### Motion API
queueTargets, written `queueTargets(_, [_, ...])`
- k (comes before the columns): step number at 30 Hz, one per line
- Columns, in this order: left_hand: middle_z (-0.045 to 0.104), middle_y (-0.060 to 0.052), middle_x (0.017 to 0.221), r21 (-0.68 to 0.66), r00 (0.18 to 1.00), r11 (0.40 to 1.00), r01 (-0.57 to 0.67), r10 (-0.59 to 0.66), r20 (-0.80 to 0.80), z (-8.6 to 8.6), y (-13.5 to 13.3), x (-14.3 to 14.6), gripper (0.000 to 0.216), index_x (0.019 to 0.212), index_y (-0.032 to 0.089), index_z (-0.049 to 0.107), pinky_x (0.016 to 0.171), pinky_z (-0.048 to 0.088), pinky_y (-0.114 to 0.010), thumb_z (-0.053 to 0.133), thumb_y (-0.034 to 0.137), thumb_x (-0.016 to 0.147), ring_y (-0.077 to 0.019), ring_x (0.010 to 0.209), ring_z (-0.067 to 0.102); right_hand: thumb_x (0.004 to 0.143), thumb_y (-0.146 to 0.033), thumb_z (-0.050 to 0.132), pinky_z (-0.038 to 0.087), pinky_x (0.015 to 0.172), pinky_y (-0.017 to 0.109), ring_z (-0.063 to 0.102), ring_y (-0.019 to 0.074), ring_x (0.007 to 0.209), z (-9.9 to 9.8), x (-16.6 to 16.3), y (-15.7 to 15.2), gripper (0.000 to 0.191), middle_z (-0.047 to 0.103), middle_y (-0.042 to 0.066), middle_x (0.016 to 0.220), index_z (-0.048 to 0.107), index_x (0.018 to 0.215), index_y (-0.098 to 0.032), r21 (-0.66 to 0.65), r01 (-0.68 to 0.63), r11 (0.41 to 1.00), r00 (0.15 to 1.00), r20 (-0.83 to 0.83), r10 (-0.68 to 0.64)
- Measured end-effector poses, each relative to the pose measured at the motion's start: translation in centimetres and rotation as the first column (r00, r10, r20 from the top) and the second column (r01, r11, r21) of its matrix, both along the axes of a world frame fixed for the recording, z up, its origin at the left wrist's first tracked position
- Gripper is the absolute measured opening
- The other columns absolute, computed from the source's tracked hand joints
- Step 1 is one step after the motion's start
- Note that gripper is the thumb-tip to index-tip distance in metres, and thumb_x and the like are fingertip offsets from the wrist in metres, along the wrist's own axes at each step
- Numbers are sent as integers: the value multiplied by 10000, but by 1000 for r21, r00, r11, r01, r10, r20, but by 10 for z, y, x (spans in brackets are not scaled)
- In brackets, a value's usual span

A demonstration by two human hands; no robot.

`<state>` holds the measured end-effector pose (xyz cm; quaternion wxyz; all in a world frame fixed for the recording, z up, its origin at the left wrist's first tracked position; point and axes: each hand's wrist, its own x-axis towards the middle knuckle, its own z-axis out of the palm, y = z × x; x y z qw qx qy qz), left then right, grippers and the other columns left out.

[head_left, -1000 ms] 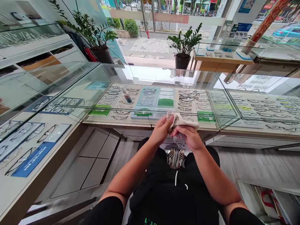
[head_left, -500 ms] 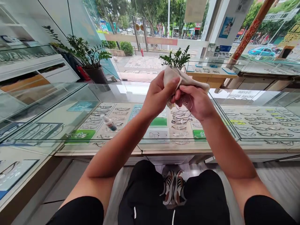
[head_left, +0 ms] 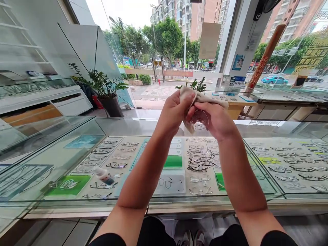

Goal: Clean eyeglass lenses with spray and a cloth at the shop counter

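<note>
Above the glass counter, both hands are raised close together. My left hand (head_left: 172,112) is closed on a pale cloth (head_left: 186,91), thumb pressed into its folds. Part of the cloth hangs below the fingers, and another part stretches across to the right. My right hand (head_left: 219,120) is closed too, gripping what looks like thin-rimmed eyeglasses (head_left: 203,117). One round rim shows below the right fingers; the cloth and fingers hide the remainder. A white-capped bottle (head_left: 104,176) lies tilted on the counter, left of my forearms.
The glass display counter (head_left: 123,128) holds many rows of eyeglass frames (head_left: 201,160) and green cards (head_left: 173,161). Potted plants (head_left: 109,99) stand beyond it. A second display table (head_left: 237,103) is at the back right, near the window.
The camera view has tilted up, so more buildings and trees show and the counter sits lower. Both hands still grip the cloth and eyeglasses, with only slight shifts in the cloth's folds.
</note>
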<state>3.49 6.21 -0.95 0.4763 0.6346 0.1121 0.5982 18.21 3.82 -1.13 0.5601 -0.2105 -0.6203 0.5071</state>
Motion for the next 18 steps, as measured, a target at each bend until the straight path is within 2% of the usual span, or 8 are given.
queueTargets(5, [411,82,537,-5,998,999,-41,41,37,0,8,-5,387,851,211,605,450,337,-199,697,513,1074,-71,444,426,955,-370,775,651,800,327,772,195,889,5,-8,0,248,732,16,783,791,795,-180,-11,29,1000,999,27,-29])
queueTargets(8, [476,67,613,-32,999,999,-21,22,43,0,7,-15,296,923,195,645,496,394,-187,696,436,1086,-69,490,516,974,-380,754,652,788,335,781,198,873,6,-7,2,293,716,15,766,772,764,-177,-35,17,999,999,34,-16])
queueTargets(12, [559,41,708,-68,998,995,66,-68,-19,-3,3,-20,202,1035,189,684,551,479,-213,814,341,1005,-106,581,625,990,-408,729,654,766,336,761,187,811,4,-3,6,352,694,21,733,739,722,-180,-50,-13,999,999,37,15])
queueTargets(14, [558,43,681,-48,997,997,67,-68,-21,-4,2,-17,215,1038,193,678,538,467,-215,815,355,1003,-107,570,605,990,-405,725,661,786,339,747,182,794,2,-4,5,356,697,25,736,732,711,-185,-50,-14,999,999,31,15])
queueTargets(18, [493,70,577,-26,997,999,-45,47,54,-6,1,-9,277,985,213,654,458,350,-205,709,469,1074,-82,466,484,991,-399,727,667,873,345,740,183,818,-1,-12,-1,332,726,31,764,767,734,-193,-34,-19,999,999,35,20])
